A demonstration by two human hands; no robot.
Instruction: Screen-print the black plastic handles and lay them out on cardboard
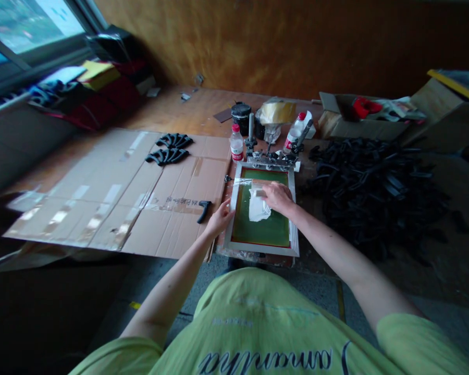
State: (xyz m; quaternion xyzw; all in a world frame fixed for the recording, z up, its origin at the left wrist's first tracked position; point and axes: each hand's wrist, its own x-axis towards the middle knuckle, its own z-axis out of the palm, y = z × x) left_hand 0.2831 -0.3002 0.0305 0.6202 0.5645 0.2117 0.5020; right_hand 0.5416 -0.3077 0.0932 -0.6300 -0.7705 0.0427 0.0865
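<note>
A metal-framed printing screen (295, 219) with green mesh lies in front of me, hinged to a clamp (271, 156) at its far end. My right hand (278, 197) presses a white cloth (258, 207) onto the mesh, fingers curled over it. My left hand (220, 219) grips the frame's left edge. A single black plastic piece (204, 210) lies on the cardboard just left of that hand.
Flattened cardboard (113, 203) covers the table to the left, with two rows of black pieces (169, 148) at its far side. A big heap of black pieces (375, 192) lies right. Two bottles (236, 143), a black pot (241, 115) and an open box (359, 120) stand behind.
</note>
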